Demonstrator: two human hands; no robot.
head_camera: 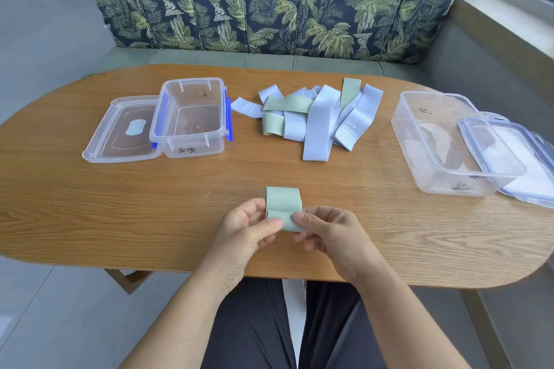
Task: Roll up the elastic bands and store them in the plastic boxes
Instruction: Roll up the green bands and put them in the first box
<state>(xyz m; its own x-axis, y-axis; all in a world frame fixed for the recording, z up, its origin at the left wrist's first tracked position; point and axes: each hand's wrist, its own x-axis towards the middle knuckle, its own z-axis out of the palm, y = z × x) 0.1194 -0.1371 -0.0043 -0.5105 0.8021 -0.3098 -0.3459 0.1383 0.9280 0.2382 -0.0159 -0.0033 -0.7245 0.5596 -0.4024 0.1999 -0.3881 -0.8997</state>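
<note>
Green band [283, 204], partly rolled, sits between both hands just above the near edge of the wooden table [90, 204]. The left hand [242, 231] has its fingers curled round the band's left edge, with its thumb lying across the front of the roll. The right hand [332, 234] pinches the right edge between thumb and curled fingers. Both hands are closed narrowly on the band, and neither touches anything else. The band is a flat, wide strip of pale sage green, and its upper part curves over in a loose loop.

One pile of bands [314, 117] lies well apart, at the middle of the table. The strips are pale blue and green, and some carry printed numbers. They overlap too much for an exact count, though blue ones outnumber green.

Two clear plastic boxes stand open. The left box [192, 151] has blue clips, and the left lid [126, 132] lies flat, touching its side. The right box [443, 183] has the right lid [515, 159] leaning against its far rim. A leaf-patterned sofa [269, 0] stands behind the table.
</note>
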